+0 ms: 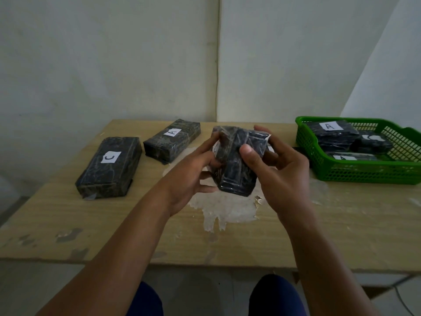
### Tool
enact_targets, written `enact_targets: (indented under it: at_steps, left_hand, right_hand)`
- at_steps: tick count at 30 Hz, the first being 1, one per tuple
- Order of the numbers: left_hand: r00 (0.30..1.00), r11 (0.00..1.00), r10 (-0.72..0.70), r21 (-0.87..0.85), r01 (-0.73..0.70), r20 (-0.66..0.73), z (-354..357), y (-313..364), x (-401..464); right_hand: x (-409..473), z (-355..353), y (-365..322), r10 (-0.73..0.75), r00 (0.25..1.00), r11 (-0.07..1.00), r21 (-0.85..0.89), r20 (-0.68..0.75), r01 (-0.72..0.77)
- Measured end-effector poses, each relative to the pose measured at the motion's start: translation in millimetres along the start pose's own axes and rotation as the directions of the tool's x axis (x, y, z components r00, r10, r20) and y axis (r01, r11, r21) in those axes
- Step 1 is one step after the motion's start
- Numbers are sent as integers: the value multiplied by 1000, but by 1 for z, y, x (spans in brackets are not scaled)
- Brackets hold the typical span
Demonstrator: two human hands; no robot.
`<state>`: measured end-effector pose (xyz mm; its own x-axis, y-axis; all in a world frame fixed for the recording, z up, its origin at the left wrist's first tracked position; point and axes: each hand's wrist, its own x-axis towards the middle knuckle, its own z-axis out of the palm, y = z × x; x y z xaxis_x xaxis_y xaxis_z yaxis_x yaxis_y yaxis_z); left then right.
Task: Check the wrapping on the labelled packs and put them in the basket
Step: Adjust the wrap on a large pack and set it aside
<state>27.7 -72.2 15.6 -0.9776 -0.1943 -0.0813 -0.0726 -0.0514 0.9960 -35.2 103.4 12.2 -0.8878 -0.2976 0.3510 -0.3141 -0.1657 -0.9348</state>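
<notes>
From the head view, I have one dark pack (237, 160) lifted off the table (319, 224) and held up between both hands, roughly over the middle of the table where the surface has peeled away in a pale patch (225, 208). My left hand (189, 176) curls round the pack's left side, fingers wrapped behind and thumb on the near edge. My right hand (278, 165) grips the right side, its thumb pressed on the front face and the fingers curled round the back. The pack is tilted, one end toward me; a bit of white label shows at its left edge but I cannot read the letter.

I judge this to be the checking step: I am turning the pack to look over its wrapping. The foil at the upper right corner looks slightly lifted, though I cannot tell whether it is torn.

Two packs wait on the table to the left, pack C (109, 167) and pack A (172, 140), lying flat and just apart. The green basket (364, 176) sits at the right edge and already holds several packs.

Next, I think, the pack goes right into the basket, set down beside those inside; that calls for one hand carrying it clear over the rim.
</notes>
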Motion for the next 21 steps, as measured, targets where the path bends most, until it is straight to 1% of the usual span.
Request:
enact_targets:
  at_steps: [1, 3, 6, 9, 11, 13, 17, 21]
  left_hand:
    - [1000, 998, -7, 55, 6, 19, -1, 1, -1]
    - [1000, 986, 18, 165, -19, 8, -2, 7, -2]
    - [992, 973, 125, 195, -126, 14, -1, 10, -5]
    - [959, 931, 285, 238, -277, 2, 3, 7, -7]
    - [932, 892, 362, 280, -354, 24, 1, 4, -5]
    - [908, 860, 418, 308, -406, 31, 0, 1, -5]
    - [843, 799, 538, 312, -514, 10, 3, -1, -9]
    - [794, 750, 608, 340, -567, -18, 7, -2, -9]
  right_hand:
    - [0, -1, -1, -13, 1000, 1000, -26, 15, 13]
    - [-1, -3, -3, -30, 999, 995, -96, 39, 34]
    - [-5, -3, -4, -62, 993, 978, -191, 105, 81]
    - [-7, -4, -7, -80, 983, 983, -149, 166, 105]
    - [-6, -7, -7, -90, 977, 986, -123, 194, 116]
    - [-5, -9, -9, -105, 971, 985, -109, 214, 131]
    - [-6, -13, -6, -131, 973, 990, -27, 191, 138]
    - [-5, -15, -3, -151, 973, 988, 29, 173, 149]
